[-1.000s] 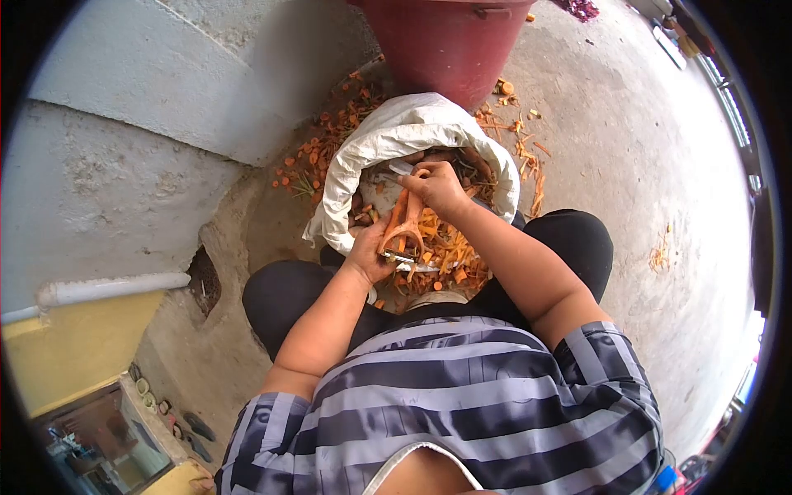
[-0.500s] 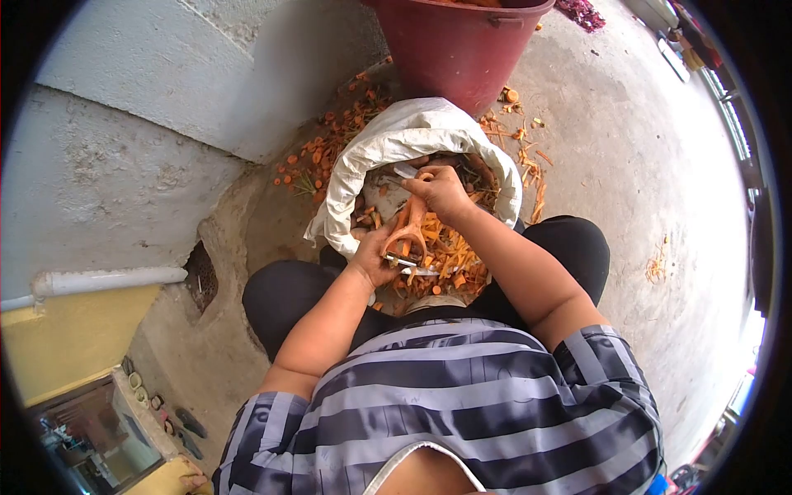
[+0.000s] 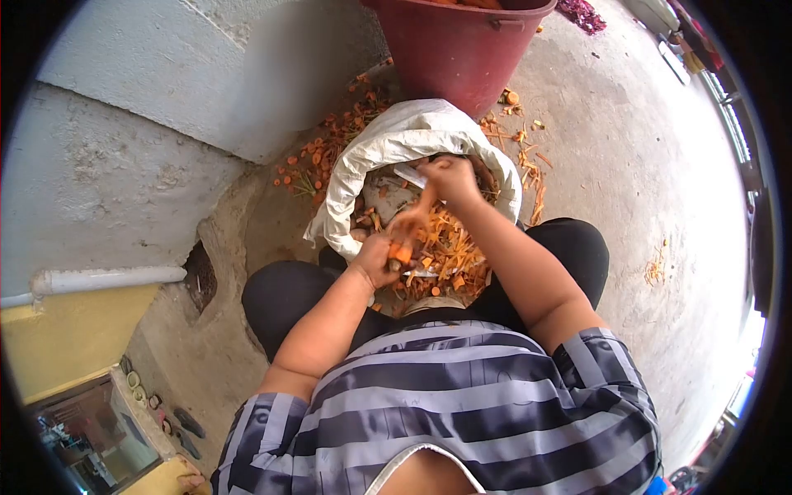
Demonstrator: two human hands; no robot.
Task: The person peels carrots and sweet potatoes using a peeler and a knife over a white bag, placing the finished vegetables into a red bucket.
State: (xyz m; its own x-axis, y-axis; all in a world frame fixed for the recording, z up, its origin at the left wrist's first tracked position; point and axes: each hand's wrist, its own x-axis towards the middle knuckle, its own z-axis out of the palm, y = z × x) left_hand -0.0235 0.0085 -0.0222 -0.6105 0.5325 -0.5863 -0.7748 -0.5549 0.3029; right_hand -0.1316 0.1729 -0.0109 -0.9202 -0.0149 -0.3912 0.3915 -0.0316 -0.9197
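A carrot (image 3: 402, 252) is gripped in my left hand (image 3: 376, 259), its peeled orange end pointing up out of the fingers. My right hand (image 3: 454, 178) is closed around the handle of an orange Y-shaped peeler (image 3: 422, 209), blurred by motion, its head just above the carrot. A pale blade-like piece (image 3: 407, 174) sticks out to the left of my right fingers. Both hands are over the open mouth of a white sack (image 3: 342, 186) with its rim rolled down. Orange peelings (image 3: 452, 247) and carrot pieces lie in it, close under my hands.
Beyond the sack stands a red tub (image 3: 458, 58) with orange contents. Cut carrot ends (image 3: 313, 153) litter the floor at its left, and peel strips (image 3: 528, 165) lie at its right. A grey wall (image 3: 148, 107) rises on the left. My bent knees flank the sack.
The peeler has shifted up and away from my body and blurred, uncovering the carrot's end in my left hand. My right hand has moved slightly right; the sack stays put.
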